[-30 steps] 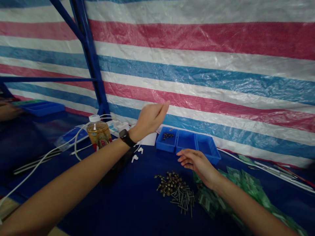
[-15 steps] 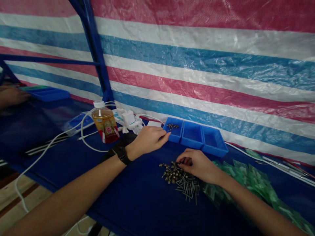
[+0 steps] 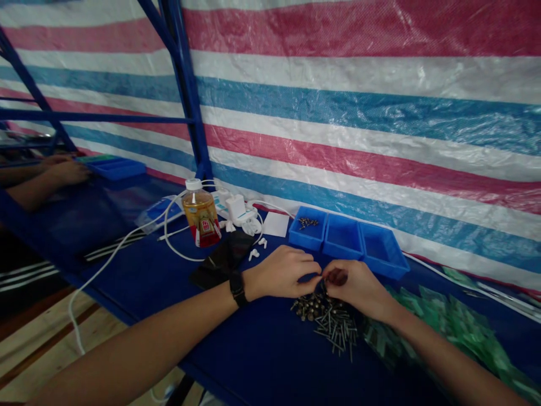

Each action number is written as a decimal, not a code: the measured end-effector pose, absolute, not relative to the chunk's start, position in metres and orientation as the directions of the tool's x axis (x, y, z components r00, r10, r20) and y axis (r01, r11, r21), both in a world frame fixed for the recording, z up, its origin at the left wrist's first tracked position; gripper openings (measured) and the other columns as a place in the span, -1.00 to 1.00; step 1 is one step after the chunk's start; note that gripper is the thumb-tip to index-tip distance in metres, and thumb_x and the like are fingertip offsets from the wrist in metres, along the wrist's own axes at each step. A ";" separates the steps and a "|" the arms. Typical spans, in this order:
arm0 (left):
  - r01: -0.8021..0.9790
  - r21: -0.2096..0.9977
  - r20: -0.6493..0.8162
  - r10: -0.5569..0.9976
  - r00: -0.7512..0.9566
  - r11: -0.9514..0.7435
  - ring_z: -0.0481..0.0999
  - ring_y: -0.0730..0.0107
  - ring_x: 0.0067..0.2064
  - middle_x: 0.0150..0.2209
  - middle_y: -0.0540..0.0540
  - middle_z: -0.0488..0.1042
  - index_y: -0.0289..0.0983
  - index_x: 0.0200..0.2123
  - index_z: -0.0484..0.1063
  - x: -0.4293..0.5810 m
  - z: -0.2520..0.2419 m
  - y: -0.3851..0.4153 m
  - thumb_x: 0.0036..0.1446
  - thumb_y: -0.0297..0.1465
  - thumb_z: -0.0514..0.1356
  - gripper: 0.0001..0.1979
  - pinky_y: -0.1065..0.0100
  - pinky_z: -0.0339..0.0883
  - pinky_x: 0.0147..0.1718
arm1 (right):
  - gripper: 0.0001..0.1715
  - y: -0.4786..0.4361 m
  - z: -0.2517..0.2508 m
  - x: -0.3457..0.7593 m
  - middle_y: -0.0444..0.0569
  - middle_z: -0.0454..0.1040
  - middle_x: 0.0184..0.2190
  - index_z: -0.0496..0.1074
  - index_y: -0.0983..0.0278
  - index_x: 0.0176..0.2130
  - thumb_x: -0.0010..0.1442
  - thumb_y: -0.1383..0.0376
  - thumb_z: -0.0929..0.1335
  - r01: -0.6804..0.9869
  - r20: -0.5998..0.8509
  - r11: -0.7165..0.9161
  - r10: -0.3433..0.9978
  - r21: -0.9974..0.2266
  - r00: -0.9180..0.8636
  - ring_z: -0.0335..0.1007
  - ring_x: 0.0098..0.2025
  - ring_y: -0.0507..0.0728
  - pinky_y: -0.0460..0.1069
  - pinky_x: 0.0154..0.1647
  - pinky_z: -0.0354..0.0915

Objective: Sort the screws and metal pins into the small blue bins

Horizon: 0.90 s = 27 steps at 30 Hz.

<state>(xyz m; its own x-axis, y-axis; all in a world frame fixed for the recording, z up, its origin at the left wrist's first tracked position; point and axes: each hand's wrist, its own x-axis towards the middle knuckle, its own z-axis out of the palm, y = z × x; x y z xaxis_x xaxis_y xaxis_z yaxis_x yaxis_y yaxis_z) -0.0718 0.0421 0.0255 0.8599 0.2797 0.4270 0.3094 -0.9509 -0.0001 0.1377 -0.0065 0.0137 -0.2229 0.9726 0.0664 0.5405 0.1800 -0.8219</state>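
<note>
Above a heap of small metal screws or pins (image 3: 336, 324) on the blue tabletop, my two hands meet at the fingertips. My left hand (image 3: 287, 272), with a dark watch on its wrist, pinches thumb and forefinger together. My right hand (image 3: 353, 285) pinches too, its fingertips touching or nearly touching the left ones. Whatever lies between the fingers is too small and dark to make out. Just behind stands a row of three joined blue bins (image 3: 343, 235). Several small metal pieces (image 3: 308, 223) lie in its left compartment.
Green-tinted plastic bags (image 3: 460, 324) spread to the right. On the left stand a drink bottle (image 3: 202, 217), a power strip with chargers (image 3: 236, 208), white earbuds (image 3: 254, 255) and a black pouch (image 3: 224, 256). Another person's hands (image 3: 67, 170) work at the far left near a blue tray (image 3: 120, 168).
My left hand has moved from beside the left bin toward me and right, meeting my right hand over the heap. The camera view has turned slightly left.
</note>
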 end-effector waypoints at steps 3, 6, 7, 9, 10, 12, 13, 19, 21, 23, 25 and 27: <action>0.326 0.086 0.434 0.329 0.838 -0.942 0.51 0.39 -0.36 -0.38 -0.01 0.52 -0.25 -0.27 0.44 -0.072 0.027 0.041 0.23 -0.27 0.20 -0.84 0.38 0.26 -0.38 | -0.85 -0.005 0.017 0.140 -0.12 0.55 -0.48 0.59 0.25 -0.38 -0.07 0.31 0.49 0.232 -0.045 -0.012 0.990 -0.973 -0.136 0.43 -0.42 0.07 -0.02 -0.36 0.33; 0.321 0.126 0.443 0.342 0.829 -0.939 0.52 0.38 -0.32 -0.33 -0.02 0.53 -0.26 -0.22 0.40 -0.073 0.027 0.042 0.29 -0.19 0.16 -0.77 0.40 0.28 -0.35 | -0.71 -0.007 0.021 0.139 -0.07 0.58 -0.38 0.62 0.26 -0.32 -0.11 0.22 0.57 -0.015 -0.132 -0.134 0.987 -0.991 -0.091 0.47 -0.34 0.06 -0.02 -0.23 0.40; 0.315 0.125 0.444 0.337 0.830 -0.941 0.53 0.38 -0.30 -0.31 -0.04 0.53 -0.26 -0.20 0.39 -0.073 0.027 0.042 0.33 -0.19 0.12 -0.76 0.40 0.29 -0.32 | -0.68 -0.008 0.023 0.137 -0.06 0.59 -0.35 0.63 0.26 -0.30 -0.10 0.19 0.58 -0.051 -0.139 -0.145 0.985 -0.988 -0.105 0.47 -0.32 0.05 -0.02 -0.20 0.40; 0.313 0.119 0.447 0.333 0.830 -0.942 0.53 0.37 -0.26 -0.27 -0.06 0.53 -0.26 -0.18 0.38 -0.072 0.026 0.042 0.40 -0.22 0.04 -0.75 0.40 0.31 -0.29 | -0.66 -0.010 0.025 0.134 -0.05 0.59 -0.34 0.64 0.26 -0.29 -0.06 0.13 0.57 -0.056 -0.128 -0.136 0.983 -0.989 -0.135 0.46 -0.32 0.04 -0.02 -0.19 0.40; 0.314 0.118 0.451 0.333 0.828 -0.942 0.54 0.37 -0.26 -0.27 -0.07 0.53 -0.26 -0.17 0.37 -0.072 0.026 0.042 0.41 -0.23 0.01 -0.75 0.41 0.31 -0.28 | -0.66 -0.011 0.026 0.133 -0.05 0.59 -0.36 0.64 0.26 -0.30 -0.05 0.10 0.57 -0.039 -0.115 -0.121 0.983 -0.992 -0.141 0.45 -0.33 0.04 -0.03 -0.20 0.40; 0.314 0.125 0.459 0.335 0.823 -0.941 0.54 0.37 -0.26 -0.27 -0.07 0.53 -0.26 -0.15 0.36 -0.071 0.025 0.042 0.43 -0.26 -0.02 -0.76 0.41 0.31 -0.28 | -0.65 -0.013 0.027 0.130 -0.04 0.59 -0.38 0.64 0.26 -0.33 -0.04 0.06 0.56 -0.010 -0.077 -0.079 0.989 -0.997 -0.128 0.43 -0.36 0.04 -0.02 -0.23 0.39; 0.313 0.131 0.463 0.337 0.820 -0.941 0.54 0.38 -0.26 -0.27 -0.06 0.53 -0.26 -0.15 0.36 -0.071 0.025 0.042 0.43 -0.27 -0.02 -0.77 0.41 0.31 -0.29 | -0.65 -0.013 0.028 0.129 -0.04 0.59 -0.39 0.64 0.26 -0.35 -0.03 0.04 0.56 -0.004 -0.058 -0.059 0.991 -0.998 -0.119 0.43 -0.36 0.04 -0.02 -0.23 0.39; 0.317 0.168 0.508 0.358 0.783 -0.933 0.56 0.39 -0.28 -0.31 -0.03 0.54 -0.25 -0.16 0.36 -0.070 0.024 0.042 0.40 -0.34 0.04 -0.85 0.42 0.32 -0.32 | -0.66 -0.013 0.026 0.126 -0.03 0.61 -0.38 0.65 0.23 -0.35 -0.03 0.04 0.56 -0.042 -0.007 -0.010 0.998 -0.999 -0.066 0.46 -0.35 0.07 0.00 -0.22 0.39; 0.333 0.187 0.531 0.380 0.757 -0.924 0.57 0.39 -0.29 -0.32 -0.03 0.55 -0.25 -0.16 0.37 -0.070 0.022 0.042 0.39 -0.34 0.04 -0.85 0.42 0.33 -0.32 | -0.67 -0.012 0.025 0.127 -0.02 0.62 -0.36 0.66 0.21 -0.31 -0.04 0.07 0.56 -0.054 0.003 0.000 0.999 -0.999 -0.053 0.48 -0.34 0.07 0.01 -0.22 0.40; 0.348 0.197 0.552 0.397 0.733 -0.917 0.58 0.39 -0.30 -0.32 -0.04 0.55 -0.25 -0.16 0.38 -0.071 0.020 0.041 0.39 -0.35 0.04 -0.84 0.42 0.33 -0.32 | -0.66 -0.011 0.026 0.129 -0.02 0.63 -0.33 0.66 0.19 -0.26 -0.03 0.08 0.56 -0.056 0.015 0.012 0.999 -0.998 -0.052 0.49 -0.34 0.08 0.03 -0.21 0.41; 0.369 0.202 0.581 0.414 0.701 -0.907 0.56 0.40 -0.34 -0.33 -0.04 0.55 -0.25 -0.17 0.39 -0.071 0.019 0.042 0.38 -0.35 0.04 -0.84 0.42 0.33 -0.35 | -0.64 -0.009 0.026 0.132 -0.01 0.63 -0.30 0.65 0.18 -0.22 0.00 0.06 0.54 -0.031 0.036 0.034 0.998 -0.999 -0.052 0.50 -0.33 0.10 0.05 -0.22 0.42; 0.411 0.222 0.621 0.454 0.639 -0.884 0.53 0.43 -0.39 -0.35 -0.03 0.55 -0.26 -0.20 0.40 -0.070 0.021 0.049 0.37 -0.34 0.06 -0.84 0.43 0.31 -0.39 | -0.63 -0.006 0.026 0.136 0.00 0.63 -0.28 0.64 0.19 -0.21 0.03 0.04 0.51 0.044 0.054 0.057 0.997 -0.997 -0.054 0.51 -0.34 0.10 0.05 -0.26 0.42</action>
